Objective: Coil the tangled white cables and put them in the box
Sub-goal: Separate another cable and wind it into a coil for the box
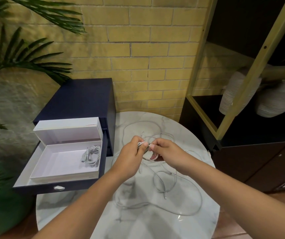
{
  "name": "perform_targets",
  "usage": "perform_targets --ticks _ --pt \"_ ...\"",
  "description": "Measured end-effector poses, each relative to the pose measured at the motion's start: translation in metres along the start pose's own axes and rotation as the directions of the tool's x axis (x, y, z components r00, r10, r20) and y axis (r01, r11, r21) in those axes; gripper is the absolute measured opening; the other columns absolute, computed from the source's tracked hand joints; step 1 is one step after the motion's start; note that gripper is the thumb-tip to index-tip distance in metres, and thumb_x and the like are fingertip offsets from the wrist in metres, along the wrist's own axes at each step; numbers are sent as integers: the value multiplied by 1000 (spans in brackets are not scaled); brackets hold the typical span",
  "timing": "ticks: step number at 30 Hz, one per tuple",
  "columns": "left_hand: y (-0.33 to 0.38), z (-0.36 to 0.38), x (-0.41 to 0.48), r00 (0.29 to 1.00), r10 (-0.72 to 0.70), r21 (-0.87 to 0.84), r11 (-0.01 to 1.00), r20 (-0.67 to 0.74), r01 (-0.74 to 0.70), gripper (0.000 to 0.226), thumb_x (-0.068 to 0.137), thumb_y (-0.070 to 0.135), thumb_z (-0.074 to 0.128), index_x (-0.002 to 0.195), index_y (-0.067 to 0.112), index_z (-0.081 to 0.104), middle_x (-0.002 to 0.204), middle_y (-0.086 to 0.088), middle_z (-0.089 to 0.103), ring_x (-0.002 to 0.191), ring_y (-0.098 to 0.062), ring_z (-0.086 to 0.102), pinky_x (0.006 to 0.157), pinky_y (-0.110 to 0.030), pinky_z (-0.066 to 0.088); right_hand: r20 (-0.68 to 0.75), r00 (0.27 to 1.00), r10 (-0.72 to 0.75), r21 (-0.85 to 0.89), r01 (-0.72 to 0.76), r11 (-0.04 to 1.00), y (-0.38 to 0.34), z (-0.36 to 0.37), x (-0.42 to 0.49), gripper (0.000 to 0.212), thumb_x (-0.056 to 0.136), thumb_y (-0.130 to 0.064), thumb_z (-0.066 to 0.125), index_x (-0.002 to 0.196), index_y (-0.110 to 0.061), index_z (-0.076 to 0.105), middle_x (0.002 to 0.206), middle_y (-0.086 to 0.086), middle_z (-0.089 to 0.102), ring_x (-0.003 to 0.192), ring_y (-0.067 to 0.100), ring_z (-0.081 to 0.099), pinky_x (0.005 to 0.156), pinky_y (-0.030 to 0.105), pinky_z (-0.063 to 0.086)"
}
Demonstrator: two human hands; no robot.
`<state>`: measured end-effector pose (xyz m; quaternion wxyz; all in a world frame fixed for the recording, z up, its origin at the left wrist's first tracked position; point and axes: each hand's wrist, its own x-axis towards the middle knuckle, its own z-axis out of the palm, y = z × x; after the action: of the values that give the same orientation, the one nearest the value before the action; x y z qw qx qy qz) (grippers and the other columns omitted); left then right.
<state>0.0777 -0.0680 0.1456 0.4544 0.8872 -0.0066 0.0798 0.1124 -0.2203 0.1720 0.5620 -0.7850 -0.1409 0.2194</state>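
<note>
Item 1: small cable coil (148, 159), raised over the desk (155, 225) between your hands. Fingers of your left hand (129, 157) pinch its top; fingers of your right hand (167, 152) pinch it just beside them.
Item 2: loose white cables (163, 193), sprawled in loops on the desk under your hands.
Item 3: white box (64, 177), lid up, sitting in the open blue drawer (40, 187) left of the desk; one bundled cable (91, 156) lies at its right end.

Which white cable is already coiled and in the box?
The bundled cable inside the white box, against its right wall; the other cables lie loose on the marble table.
</note>
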Motion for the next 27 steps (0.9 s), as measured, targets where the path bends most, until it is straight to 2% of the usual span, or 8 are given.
perform_targets --ticks 3,6,9,12,17,22,24,27 --pt "-3 -3 2 1000 21 62 998 13 -22 19 100 40 40 95 23 49 72 1 58 63 -13 50 58 -30 39 38 998 54 6 -55 998 -5 -3 1 17 101 -20 45 94 -9 56 60 -1 40 48 6 41 71 25 51" --pt "-3 -6 2 1000 4 24 1000 16 -4 20 100 38 42 93 21 50 64 4 52 51 -6 41 49 -20 33 72 994 83 12 -84 996 -6 -5 2 20 101 -25 45 96 -10 59 56 -4 32 42 5 31 62 22 49" --pt "-2 -4 2 999 -38 -73 997 7 39 22 100 36 45 92 17 53 58 9 46 46 -2 39 47 -16 30 120 992 48 27 -52 998 -5 -4 0 20 100 -23 49 89 -10 59 58 -2 46 48 8 46 64 26 53" --pt "0 -2 4 996 -87 -173 981 1 86 22 98 36 49 92 17 57 62 7 56 50 1 46 51 -15 36 80 996 -48 -147 59 987 0 2 0 16 97 -19 54 82 -13 58 81 0 67 76 13 67 78 34 54" --pt "1 -6 4 984 -176 -312 934 20 174 24 96 32 55 90 10 60 60 6 58 47 -2 48 50 -14 41 98 988 -118 -396 147 906 2 2 -1 18 98 -23 51 80 -23 53 98 0 70 96 17 65 88 40 53" --pt "-6 -12 1 989 -116 -109 986 90 126 32 98 38 48 72 20 55 61 6 53 57 -7 48 61 -25 41 124 987 -106 -338 143 930 -9 -15 -1 20 100 -15 46 88 -7 60 93 7 71 91 14 68 86 35 55" --pt "-4 -13 0 986 -107 -75 990 124 117 37 99 41 44 67 22 49 64 6 51 60 -9 47 62 -25 39 124 979 -162 -481 202 853 -13 -20 2 21 99 -16 47 85 -11 61 87 3 68 87 18 65 84 39 53" --pt "0 -17 0 980 -99 -60 992 173 111 42 98 44 45 65 17 41 64 5 47 60 -10 43 63 -27 37 154 930 -334 -717 337 610 -15 -27 9 17 97 -22 53 90 -16 68 89 -6 56 91 17 53 83 39 47"
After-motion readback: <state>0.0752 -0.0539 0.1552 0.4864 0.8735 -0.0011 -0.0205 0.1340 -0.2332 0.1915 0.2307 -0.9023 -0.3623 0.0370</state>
